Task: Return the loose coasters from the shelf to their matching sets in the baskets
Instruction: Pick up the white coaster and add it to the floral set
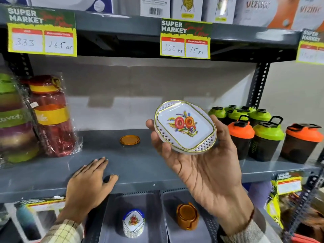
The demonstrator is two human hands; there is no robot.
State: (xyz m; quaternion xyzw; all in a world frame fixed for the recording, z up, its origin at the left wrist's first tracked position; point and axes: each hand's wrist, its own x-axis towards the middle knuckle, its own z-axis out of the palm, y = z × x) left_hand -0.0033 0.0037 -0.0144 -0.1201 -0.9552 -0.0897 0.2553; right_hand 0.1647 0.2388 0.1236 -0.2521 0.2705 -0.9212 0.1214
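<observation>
My right hand (pixel 203 165) holds a white oval coaster (pixel 185 126) with a gold rim and a flower print, lifted above the grey shelf (pixel 136 163). Flat on the shelf's front edge rests my left hand (pixel 89 183), holding nothing. An amber round coaster (pixel 130 139) lies loose on the shelf behind it. Below, a grey basket (pixel 112 223) holds a stack of white flowered coasters (pixel 133 222). The basket beside it (pixel 171 230) holds a set of amber coasters (pixel 187 216) in a holder.
Wrapped red and yellow bottles (pixel 50 116) and green ones (pixel 12 120) stand at the shelf's left. Shaker bottles with green and orange lids (pixel 263 135) fill the right. Price tags (pixel 185 39) hang from the shelf above. A slotted upright (pixel 259 85) stands at the right.
</observation>
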